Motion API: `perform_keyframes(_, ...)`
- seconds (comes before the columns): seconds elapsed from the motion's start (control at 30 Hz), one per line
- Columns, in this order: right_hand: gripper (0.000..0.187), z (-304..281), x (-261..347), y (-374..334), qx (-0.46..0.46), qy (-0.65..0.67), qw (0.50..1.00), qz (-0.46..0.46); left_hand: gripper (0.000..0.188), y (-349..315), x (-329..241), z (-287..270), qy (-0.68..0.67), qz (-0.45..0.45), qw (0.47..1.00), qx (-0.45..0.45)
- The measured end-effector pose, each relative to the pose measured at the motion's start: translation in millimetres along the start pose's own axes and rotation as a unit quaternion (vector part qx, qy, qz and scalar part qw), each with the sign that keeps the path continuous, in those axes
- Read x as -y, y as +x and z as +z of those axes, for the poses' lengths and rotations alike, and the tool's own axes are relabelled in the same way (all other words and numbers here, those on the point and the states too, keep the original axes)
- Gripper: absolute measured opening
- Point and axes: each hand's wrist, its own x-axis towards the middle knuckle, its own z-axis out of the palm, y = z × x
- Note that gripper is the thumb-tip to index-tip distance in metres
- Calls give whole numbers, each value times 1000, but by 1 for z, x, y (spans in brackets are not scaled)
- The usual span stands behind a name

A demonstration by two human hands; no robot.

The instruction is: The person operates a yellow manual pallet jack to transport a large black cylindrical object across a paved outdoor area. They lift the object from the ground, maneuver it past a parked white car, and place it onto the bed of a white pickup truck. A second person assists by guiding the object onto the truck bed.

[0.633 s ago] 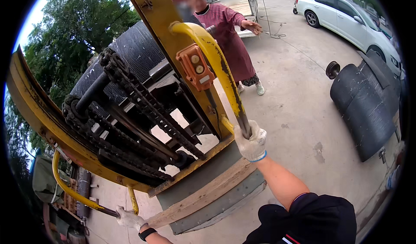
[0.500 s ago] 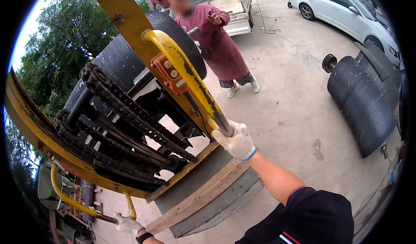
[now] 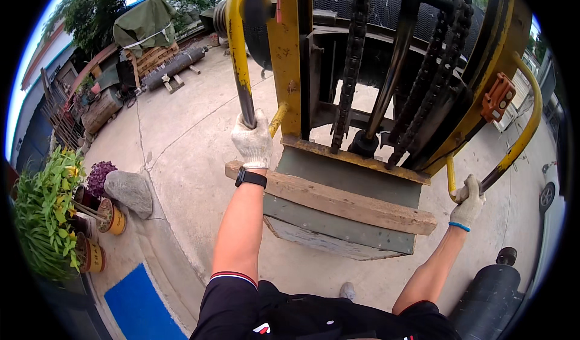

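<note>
My left hand (image 3: 252, 139), in a white knit glove, is wrapped round the bare lower end of the left yellow tubular handle (image 3: 241, 56) of a hand-pushed lift stacker. My gloved right hand (image 3: 469, 200) grips the lower end of the right yellow handle (image 3: 524, 136). Between them stands the stacker's yellow mast (image 3: 286, 68), with dark greasy chains (image 3: 353, 56) and a hydraulic cylinder (image 3: 386, 77). An orange push-button box (image 3: 498, 97) is fixed by the right handle. A wooden beam (image 3: 344, 204) lies across the grey housing at my side. Beyond the mast, a large black textured roll (image 3: 386, 8) is partly hidden.
Potted plants (image 3: 48, 213), a grey rock (image 3: 128, 193) and a blue mat (image 3: 145, 307) lie to the left. A tarp-covered pallet stack (image 3: 148, 32) and a dark roller (image 3: 175, 68) stand farther off. Another black roll (image 3: 488, 304) lies at lower right, near a white car (image 3: 550, 195).
My view has swung left, bringing the plants and blue mat into sight. The person in the red checked garment is out of view. Both hands still grip the handles.
</note>
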Motion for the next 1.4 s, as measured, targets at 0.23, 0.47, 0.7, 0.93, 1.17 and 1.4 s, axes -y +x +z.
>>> perform_keyframes(0.23,23,10,1,-21,-41,-12,999,1,28,30,24,16,-8,24,1000,13)
perform_keyframes(0.47,24,37,0,-38,-102,-57,993,-8,28,65,35,34,10,43,998,40)
perform_keyframes(0.7,23,67,-2,-45,-176,-88,980,-27,29,109,62,67,-20,10,994,106)
perform_keyframes(0.93,20,117,11,-62,-246,-126,959,-63,26,159,96,97,-45,-1,983,176)
perform_keyframes(1.17,16,188,23,-84,-310,-145,933,-108,27,210,125,125,-88,-72,960,257)
perform_keyframes(1.4,17,258,46,-100,-333,-221,911,-100,28,255,163,170,-122,-104,941,299)
